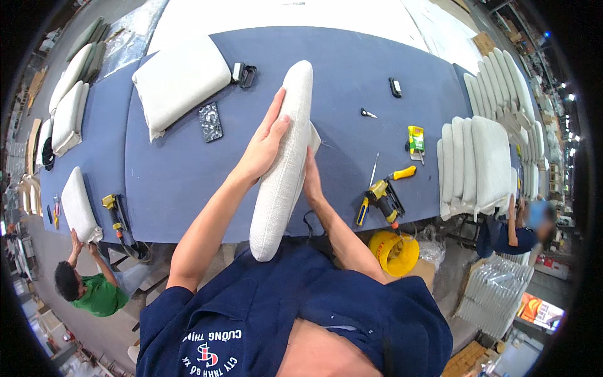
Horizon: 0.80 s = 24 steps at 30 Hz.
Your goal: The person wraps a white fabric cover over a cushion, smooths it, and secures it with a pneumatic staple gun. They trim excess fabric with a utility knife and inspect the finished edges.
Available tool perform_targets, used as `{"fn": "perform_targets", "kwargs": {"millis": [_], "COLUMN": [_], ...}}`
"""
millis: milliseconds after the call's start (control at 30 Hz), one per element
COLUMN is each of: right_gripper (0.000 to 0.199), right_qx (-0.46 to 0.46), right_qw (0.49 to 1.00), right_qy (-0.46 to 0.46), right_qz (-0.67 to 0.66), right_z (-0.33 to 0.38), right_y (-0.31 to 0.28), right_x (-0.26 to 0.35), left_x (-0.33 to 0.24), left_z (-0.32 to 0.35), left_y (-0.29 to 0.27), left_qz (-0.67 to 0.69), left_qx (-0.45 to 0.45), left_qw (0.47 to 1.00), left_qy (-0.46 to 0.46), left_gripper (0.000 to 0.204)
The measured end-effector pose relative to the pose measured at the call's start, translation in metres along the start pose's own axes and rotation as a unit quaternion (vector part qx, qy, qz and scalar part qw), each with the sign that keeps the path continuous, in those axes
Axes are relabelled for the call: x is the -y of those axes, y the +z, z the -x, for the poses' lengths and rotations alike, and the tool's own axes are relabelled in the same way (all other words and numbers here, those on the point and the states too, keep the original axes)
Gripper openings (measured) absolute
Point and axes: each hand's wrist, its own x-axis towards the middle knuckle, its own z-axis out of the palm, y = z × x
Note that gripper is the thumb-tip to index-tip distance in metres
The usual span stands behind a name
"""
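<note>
A light grey fabric-covered seat cushion (286, 160) stands on edge in front of me, its narrow seamed side facing up. My left hand (265, 143) presses against its left face with the fingers stretched along it. Partly hidden behind the cushion, my right hand (312, 179) supports its right face. A loose flap of fabric (316, 135) sticks out on the right side. The cushion is held between both palms, its near end close to my chest, above the blue-grey padded table (339, 81).
Left of me lie another cushion (182, 81) and a patterned phone (210, 122). At right are a yellow staple gun (381, 195), a screwdriver (362, 212), a yellow bucket (402, 254) and stacked cushions (490, 160). A person in green (100, 292) handles a cushion at far left; another person stands right.
</note>
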Motion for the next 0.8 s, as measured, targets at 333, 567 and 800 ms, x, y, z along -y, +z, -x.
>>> {"fn": "perform_targets", "kwargs": {"millis": [333, 567, 800], "right_gripper": [0.089, 0.101, 0.102], "right_qx": [-0.041, -0.005, 0.019], "right_qw": [0.902, 0.931, 0.946], "right_qy": [-0.309, -0.295, -0.241], "right_qz": [0.298, 0.216, 0.215], "right_z": [0.069, 0.046, 0.042], "right_y": [0.124, 0.111, 0.051], "right_x": [0.169, 0.113, -0.033], "left_x": [0.022, 0.019, 0.008], "left_z": [0.077, 0.077, 0.08], "left_y": [0.011, -0.014, -0.04], "left_qz": [0.071, -0.081, -0.118], "left_qx": [-0.016, -0.013, -0.007], "left_qw": [0.996, 0.997, 0.992], "left_qy": [-0.043, 0.007, -0.048], "left_gripper": [0.072, 0.085, 0.122]}}
